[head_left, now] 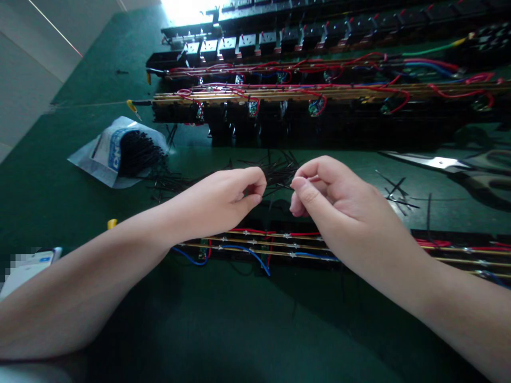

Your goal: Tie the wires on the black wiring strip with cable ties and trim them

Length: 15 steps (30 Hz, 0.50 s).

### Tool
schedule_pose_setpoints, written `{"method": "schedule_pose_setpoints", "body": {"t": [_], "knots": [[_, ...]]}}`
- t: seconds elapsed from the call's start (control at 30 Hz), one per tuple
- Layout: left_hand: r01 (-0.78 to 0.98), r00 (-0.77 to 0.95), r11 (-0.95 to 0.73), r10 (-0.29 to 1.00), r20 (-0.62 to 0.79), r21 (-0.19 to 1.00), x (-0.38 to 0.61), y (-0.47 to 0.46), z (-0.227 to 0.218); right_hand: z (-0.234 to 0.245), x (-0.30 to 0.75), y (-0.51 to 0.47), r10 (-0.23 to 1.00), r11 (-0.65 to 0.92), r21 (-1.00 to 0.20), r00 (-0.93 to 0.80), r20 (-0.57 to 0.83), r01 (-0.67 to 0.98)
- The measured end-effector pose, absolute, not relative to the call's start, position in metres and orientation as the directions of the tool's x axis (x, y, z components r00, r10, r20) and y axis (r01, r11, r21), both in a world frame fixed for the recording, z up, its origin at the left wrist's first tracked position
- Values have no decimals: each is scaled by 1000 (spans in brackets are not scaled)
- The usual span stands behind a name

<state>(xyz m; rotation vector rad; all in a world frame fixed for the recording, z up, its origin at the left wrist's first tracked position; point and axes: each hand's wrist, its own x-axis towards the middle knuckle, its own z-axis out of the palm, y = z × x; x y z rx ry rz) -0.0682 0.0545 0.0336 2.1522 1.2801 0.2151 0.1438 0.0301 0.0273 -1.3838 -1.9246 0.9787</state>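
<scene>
My left hand (pixel 235 199) is closed, with thumb and fingertips curled together. Facing it, my right hand (pixel 339 197) pinches thumb against forefinger. Anything between the fingertips of either hand is too small or too dark to make out. Both hands hover over the near black strip (pixel 295 252), which carries brass-coloured rods with red and blue wires; my right hand and forearm hide part of it. Just beyond the fingertips lies a loose pile of thin black cable ties (pixel 279 167). More ties spill from an open clear plastic bag (pixel 115 154) on the left.
Several long black socket strips (pixel 255 114) with brass rods and red wires line the back of the green table (pixel 191 330). Scissors (pixel 443 162) lie at the right, near a few scattered tie pieces (pixel 395 191). A phone (pixel 43 260) sits at the left edge.
</scene>
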Motion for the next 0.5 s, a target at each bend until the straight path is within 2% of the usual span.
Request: {"method": "schedule_pose_setpoints", "body": {"t": [0.3,0.5], "knots": [[737,515,-304,831,-210,603,-69,55,34,27,143,29,953,214,-826,-298,60,521],[688,536,-340,833,-134,641,-71,54,34,29,143,27,952,229,-825,-296,79,517]]}}
